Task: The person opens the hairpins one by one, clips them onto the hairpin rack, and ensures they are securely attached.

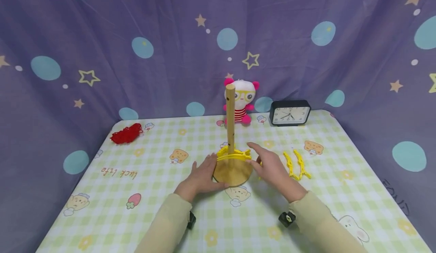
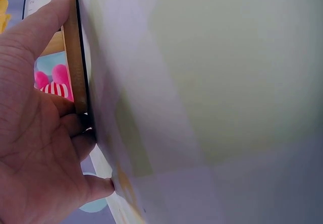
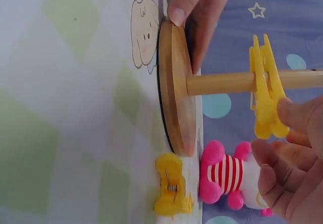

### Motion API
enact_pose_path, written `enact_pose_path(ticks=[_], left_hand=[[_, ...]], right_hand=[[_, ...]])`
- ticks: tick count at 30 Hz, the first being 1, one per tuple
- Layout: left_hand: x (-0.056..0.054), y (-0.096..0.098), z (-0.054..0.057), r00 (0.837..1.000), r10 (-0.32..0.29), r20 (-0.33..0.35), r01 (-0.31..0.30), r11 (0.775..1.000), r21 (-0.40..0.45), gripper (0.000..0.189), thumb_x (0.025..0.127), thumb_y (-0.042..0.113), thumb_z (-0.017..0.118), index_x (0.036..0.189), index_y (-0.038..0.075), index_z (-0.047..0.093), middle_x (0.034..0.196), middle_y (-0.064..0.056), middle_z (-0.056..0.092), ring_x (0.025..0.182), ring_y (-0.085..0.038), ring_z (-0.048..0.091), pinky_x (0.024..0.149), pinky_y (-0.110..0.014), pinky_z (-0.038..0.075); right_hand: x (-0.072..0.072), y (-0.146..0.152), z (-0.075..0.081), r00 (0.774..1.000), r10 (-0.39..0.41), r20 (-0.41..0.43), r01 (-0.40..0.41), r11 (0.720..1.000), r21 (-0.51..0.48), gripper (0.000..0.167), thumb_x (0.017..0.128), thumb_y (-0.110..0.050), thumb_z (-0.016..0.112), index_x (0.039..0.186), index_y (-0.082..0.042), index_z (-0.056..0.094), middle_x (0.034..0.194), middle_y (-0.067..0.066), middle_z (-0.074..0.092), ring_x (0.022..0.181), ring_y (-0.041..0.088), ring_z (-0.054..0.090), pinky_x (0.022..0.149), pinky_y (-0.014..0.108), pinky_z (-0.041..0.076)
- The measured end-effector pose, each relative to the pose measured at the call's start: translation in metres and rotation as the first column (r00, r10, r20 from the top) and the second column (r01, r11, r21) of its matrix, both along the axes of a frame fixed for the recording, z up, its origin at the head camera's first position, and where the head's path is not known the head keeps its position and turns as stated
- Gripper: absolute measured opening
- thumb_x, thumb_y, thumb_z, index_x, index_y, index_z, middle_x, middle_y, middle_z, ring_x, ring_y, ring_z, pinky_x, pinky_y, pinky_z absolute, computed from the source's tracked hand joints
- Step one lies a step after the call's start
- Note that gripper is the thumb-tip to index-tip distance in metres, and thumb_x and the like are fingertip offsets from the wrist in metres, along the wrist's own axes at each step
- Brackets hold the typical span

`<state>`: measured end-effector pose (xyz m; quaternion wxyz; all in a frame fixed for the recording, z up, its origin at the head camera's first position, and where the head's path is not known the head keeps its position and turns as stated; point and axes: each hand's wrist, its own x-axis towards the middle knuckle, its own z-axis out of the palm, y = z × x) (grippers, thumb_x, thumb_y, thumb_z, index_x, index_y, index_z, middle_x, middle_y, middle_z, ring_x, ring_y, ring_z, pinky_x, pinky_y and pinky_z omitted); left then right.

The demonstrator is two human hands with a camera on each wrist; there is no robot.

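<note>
A wooden stand (image 1: 231, 120) has a round base and an upright post with small dark holes. My left hand (image 1: 203, 175) holds its base (image 2: 75, 57) by the edge, thumb on the near side and fingers around the left. Around the post, above the base, sits a yellow claw clip (image 3: 262, 90) with long narrow arms. At the clip's rounded right end is my right hand (image 1: 270, 166), thumb and index finger spread apart. In the right wrist view the nearest fingertip overlaps that end, while the other fingers lie loosely bent beside it.
More yellow claw clips (image 1: 300, 164) lie on the checked cloth right of the right hand. Behind the post sits a pink and white plush toy (image 1: 241, 115), with a black clock (image 1: 290, 113) to its right. A red mesh bundle (image 1: 126, 134) lies at the far left.
</note>
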<state>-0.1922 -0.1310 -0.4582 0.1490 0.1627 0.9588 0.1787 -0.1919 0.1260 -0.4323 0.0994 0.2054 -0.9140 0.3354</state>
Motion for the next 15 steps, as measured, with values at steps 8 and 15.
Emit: enact_pose_path(ticks=[8,15], left_hand=[[-0.001,0.0,0.0,1.0,0.002,0.008,-0.003,1.0,0.01,0.113,0.078,0.068,0.065,0.158,0.01,0.009,0.163,-0.005,0.009,0.149,-0.023,0.007,0.116,-0.059,0.001],[-0.001,0.0,0.0,1.0,0.004,0.008,-0.004,1.0,0.005,0.113,0.079,0.068,0.065,0.158,0.01,0.009,0.163,-0.006,0.01,0.149,-0.023,0.008,0.116,-0.058,0.001]], right_hand=[[0.009,0.031,-0.002,0.996,-0.064,0.06,0.064,0.998,0.015,0.047,0.088,-0.022,0.074,0.132,-0.011,0.06,0.096,0.004,0.067,0.063,0.009,0.051,0.058,0.029,0.043],[0.014,0.063,-0.007,0.982,-0.168,0.085,0.161,0.983,0.082,0.041,0.088,-0.019,0.074,0.126,-0.007,0.064,0.095,0.007,0.065,0.062,0.012,0.048,0.055,0.029,0.04]])
